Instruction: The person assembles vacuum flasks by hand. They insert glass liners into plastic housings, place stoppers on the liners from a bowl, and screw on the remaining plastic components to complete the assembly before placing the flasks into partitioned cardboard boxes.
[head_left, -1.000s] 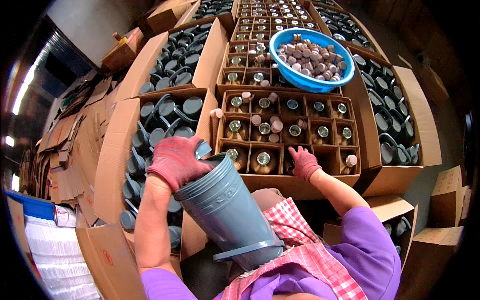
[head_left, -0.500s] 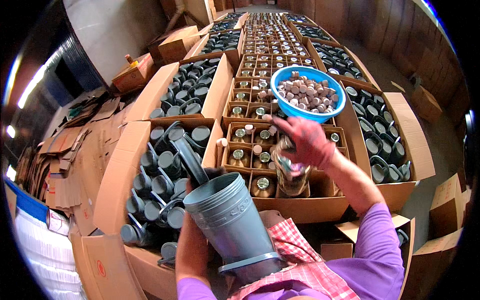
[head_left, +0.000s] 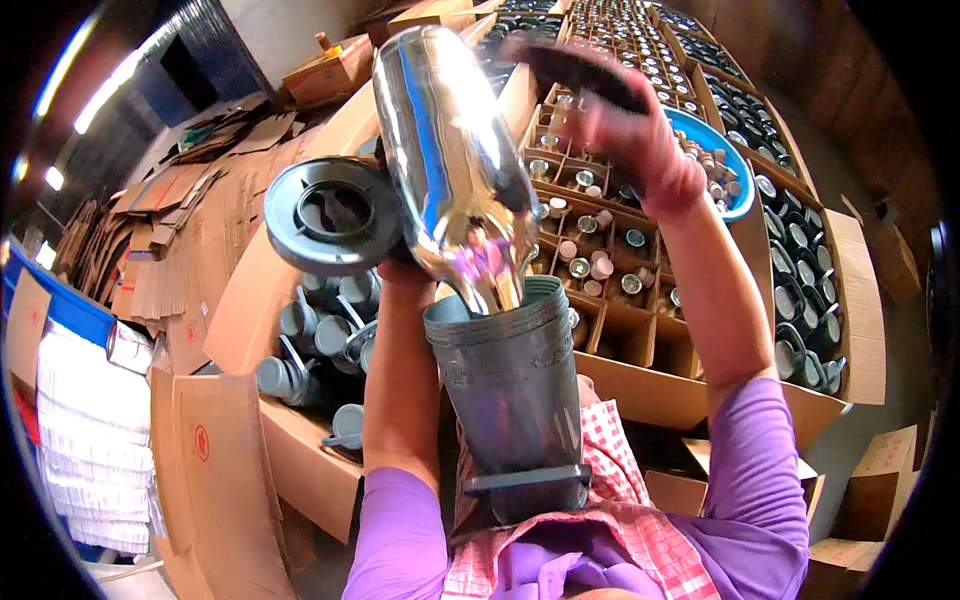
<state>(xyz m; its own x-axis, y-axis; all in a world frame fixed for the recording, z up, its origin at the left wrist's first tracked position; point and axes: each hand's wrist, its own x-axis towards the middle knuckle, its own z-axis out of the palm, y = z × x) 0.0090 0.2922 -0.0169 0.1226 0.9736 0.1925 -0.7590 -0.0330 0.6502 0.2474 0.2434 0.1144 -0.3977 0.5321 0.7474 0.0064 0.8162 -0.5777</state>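
Note:
A shiny silvered glass flask liner (head_left: 440,150) hangs neck down, tilted, its neck in the mouth of a grey plastic flask casing (head_left: 510,390). The casing rests upright against my apron. My left hand (head_left: 402,268), mostly hidden behind the liner, grips a round grey lid (head_left: 332,215) whose ringed underside faces me. Whether this hand also touches the liner cannot be made out. My gloved right hand (head_left: 635,135), blurred, is lifted to the right of the liner and apart from it, fingers stretched out and nothing visible in them.
A divided carton (head_left: 650,340) of liners with loose stoppers lies ahead. Beyond my right wrist stands a blue basin (head_left: 745,195) of stoppers. Cartons of grey flask parts (head_left: 325,335) flank it on the left and right (head_left: 800,280). Flattened cardboard (head_left: 190,270) covers the left floor.
The liner has come up from the divided carton and over the casing, turned neck down. My right hand has risen off it. The lid in my left hand has turned underside toward me.

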